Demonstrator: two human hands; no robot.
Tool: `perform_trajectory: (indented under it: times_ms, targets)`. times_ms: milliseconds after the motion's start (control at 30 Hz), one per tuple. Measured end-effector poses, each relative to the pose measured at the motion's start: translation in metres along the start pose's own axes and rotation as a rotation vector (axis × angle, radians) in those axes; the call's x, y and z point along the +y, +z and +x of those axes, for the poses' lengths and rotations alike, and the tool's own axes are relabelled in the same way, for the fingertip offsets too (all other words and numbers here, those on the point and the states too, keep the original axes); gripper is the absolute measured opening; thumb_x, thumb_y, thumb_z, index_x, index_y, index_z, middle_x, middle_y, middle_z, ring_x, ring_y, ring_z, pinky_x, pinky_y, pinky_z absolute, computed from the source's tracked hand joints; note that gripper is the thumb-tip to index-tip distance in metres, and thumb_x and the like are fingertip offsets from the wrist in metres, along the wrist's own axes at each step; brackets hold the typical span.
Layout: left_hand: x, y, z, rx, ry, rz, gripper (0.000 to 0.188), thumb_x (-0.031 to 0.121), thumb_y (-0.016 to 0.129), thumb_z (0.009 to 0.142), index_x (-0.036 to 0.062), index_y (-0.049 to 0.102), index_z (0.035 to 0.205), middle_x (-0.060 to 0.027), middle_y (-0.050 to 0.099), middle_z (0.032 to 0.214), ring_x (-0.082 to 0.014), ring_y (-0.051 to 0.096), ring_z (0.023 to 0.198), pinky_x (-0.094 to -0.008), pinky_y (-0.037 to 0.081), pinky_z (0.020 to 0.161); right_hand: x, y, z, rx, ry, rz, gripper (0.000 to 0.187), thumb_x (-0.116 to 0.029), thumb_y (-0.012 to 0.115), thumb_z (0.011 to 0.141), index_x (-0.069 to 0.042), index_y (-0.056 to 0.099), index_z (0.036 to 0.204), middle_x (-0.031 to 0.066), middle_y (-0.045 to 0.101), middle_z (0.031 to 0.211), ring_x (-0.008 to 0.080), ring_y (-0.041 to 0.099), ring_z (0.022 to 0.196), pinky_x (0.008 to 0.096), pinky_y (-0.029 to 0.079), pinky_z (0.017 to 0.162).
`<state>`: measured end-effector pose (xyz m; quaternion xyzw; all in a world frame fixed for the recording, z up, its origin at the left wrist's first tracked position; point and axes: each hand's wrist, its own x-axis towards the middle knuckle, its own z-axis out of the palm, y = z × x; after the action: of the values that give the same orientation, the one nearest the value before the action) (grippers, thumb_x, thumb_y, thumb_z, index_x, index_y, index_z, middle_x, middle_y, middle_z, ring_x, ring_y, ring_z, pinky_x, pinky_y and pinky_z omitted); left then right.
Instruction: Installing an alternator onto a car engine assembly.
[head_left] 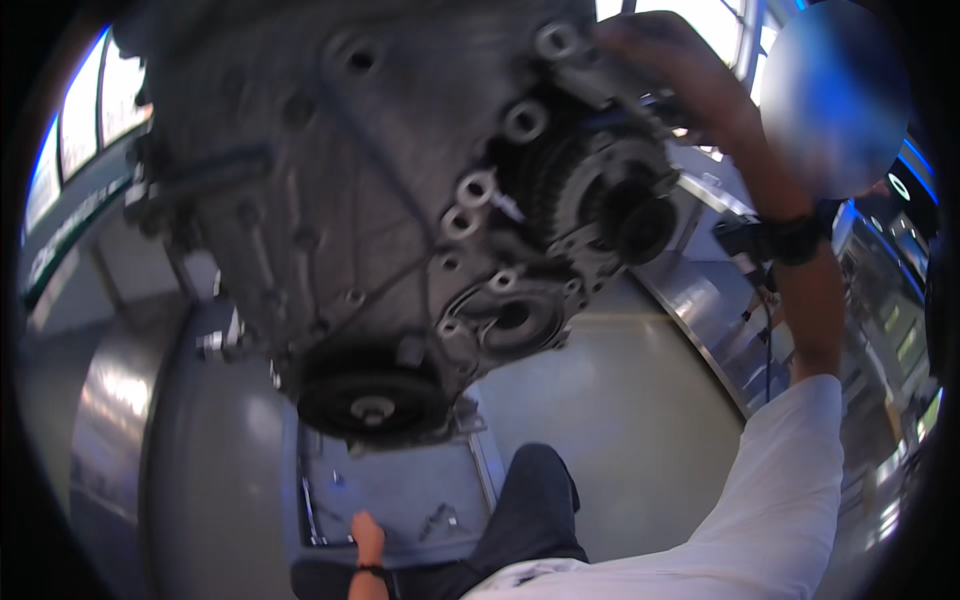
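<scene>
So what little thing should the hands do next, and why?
Maybe the left hand should reach for the long silver tool in the tray. That hand is down at the tray, close to the tool, while the right hand is up at the engine, by the alternator. I can't tell whether the left hand already holds something.

1. No words or numbers can be read with certainty.
2. On the long, dark green band [82, 226] at the left edge, pale marks resembling lettering are seen, too blurred to be made out.
3. On the dark, blue-edged panel [914, 193] at the right, a white ring-shaped mark [892, 181] is displayed.
</scene>
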<state>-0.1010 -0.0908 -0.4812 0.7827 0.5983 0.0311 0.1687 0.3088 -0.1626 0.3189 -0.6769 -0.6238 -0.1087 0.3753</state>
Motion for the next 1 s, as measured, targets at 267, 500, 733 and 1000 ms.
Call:
perform_trajectory:
  times_ms: [267, 500, 733, 1000]
  targets:
    - [0.19, -0.253, -0.046, -0.373, 0.51, -1.172, 0.02, 0.007, 0.069, 0.084, -0.0012, 0.065, 0.101, -0.0017, 0.063, 0.083, -0.0089, 0.055, 0.077, -0.0255, 0.045, 0.068, -0.044, -0.04, -0.012, -0.053, -0.14, -0.062, 0.042, -0.039, 0.066, 0.086, 0.002, 0.069, 0.079, 0.0009, 0.055, 0.062, 0.0085, 0.047, 0.057, 0.0284, 0.036, 0.053]
    - [0.3, -0.511, -0.116, 0.281, 1.178, -1.158, 0.012, 0.002, 0.071, 0.078, -0.0011, 0.06, 0.083, -0.0146, 0.062, 0.091, -0.0165, 0.061, 0.08, -0.0269, 0.05, 0.07, -0.039, -0.025, 0.004, -0.073, -0.244, -0.02, 0.05, -0.043, 0.068, 0.083, -0.002, 0.059, 0.056, -0.0031, 0.032, 0.047, 0.0091, 0.028, 0.043, 0.0322, 0.021, 0.043]
    - [0.386, -0.63, -0.105, 0.659, 1.367, -1.0, 0.024, 0.012, 0.065, 0.089, 0.0029, 0.055, 0.109, -0.0114, 0.052, 0.113, -0.018, 0.056, 0.099, -0.0356, 0.052, 0.083, -0.039, -0.031, 0.008, -0.135, -0.285, 0.048, 0.05, -0.044, 0.071, 0.078, 0.002, 0.061, 0.058, 0.005, 0.036, 0.049, 0.0174, 0.034, 0.046, 0.0384, 0.027, 0.048]
    - [0.418, -0.657, -0.114, 0.62, 1.166, -0.937, 0.015, 0.003, 0.059, 0.091, 0.0006, 0.058, 0.106, -0.0101, 0.055, 0.112, -0.016, 0.058, 0.096, -0.0322, 0.052, 0.084, -0.032, -0.023, 0.028, -0.269, -0.387, 0.078, 0.052, -0.045, 0.073, 0.075, 0.006, 0.069, 0.086, 0.0139, 0.064, 0.076, 0.0235, 0.06, 0.07, 0.0374, 0.046, 0.064]
